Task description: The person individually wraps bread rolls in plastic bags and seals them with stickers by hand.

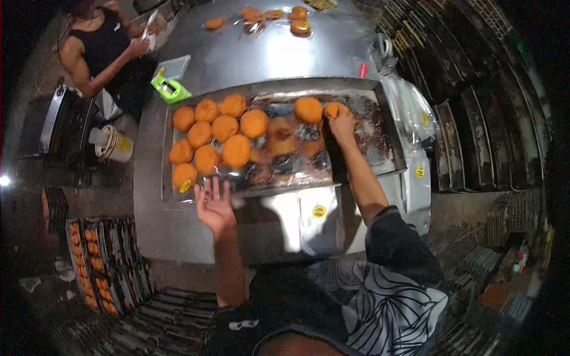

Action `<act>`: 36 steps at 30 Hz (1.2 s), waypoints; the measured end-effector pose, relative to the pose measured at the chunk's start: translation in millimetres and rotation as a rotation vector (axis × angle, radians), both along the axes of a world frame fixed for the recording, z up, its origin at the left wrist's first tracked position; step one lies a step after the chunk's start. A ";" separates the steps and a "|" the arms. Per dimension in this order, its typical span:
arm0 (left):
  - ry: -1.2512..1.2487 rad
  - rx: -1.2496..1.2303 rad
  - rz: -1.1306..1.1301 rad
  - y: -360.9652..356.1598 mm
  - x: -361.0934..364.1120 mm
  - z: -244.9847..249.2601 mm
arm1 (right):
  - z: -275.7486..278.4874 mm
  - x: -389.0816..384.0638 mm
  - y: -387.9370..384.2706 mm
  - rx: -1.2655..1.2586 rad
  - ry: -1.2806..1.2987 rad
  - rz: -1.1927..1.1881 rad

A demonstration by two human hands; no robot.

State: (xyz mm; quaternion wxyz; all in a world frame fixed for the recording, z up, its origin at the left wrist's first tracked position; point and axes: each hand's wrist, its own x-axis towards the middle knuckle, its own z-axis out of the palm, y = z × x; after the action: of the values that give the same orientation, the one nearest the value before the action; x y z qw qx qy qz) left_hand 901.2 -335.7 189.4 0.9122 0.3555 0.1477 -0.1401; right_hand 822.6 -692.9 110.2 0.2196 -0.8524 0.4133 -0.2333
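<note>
My right hand (341,126) is closed on a round golden-brown bun (332,107) at the back of a large baking tray (389,133). Another bun (308,110) lies just left of it. My left hand (215,206) is open over the tray's front edge, palm up with fingers spread and nothing visible in it. Close by, several buns (207,159) sit grouped in the tray's left part. A yellow round label (185,186) shows at the front-left bun. The tray's middle has dark, greasy marks.
Clear plastic bags with yellow labels lie at the front (319,221) and right (415,110). A green tape dispenser (171,90) stands at the tray's back-left corner. Bagged buns (300,27) lie farther back. A person (104,44) works at the left; dark trays (493,136) stand right.
</note>
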 end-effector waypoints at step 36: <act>-0.748 0.526 -1.255 -34.7 -149.3 -100.3 | 53.1 -231.7 209.8 0.836 0.072 0.919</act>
State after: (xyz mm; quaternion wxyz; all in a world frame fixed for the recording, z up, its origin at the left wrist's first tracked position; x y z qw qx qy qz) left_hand 751.9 -370.3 89.0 0.5370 0.6012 -0.3706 -0.4614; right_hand 590.9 -483.1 163.3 0.5987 -0.7924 0.0678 0.0953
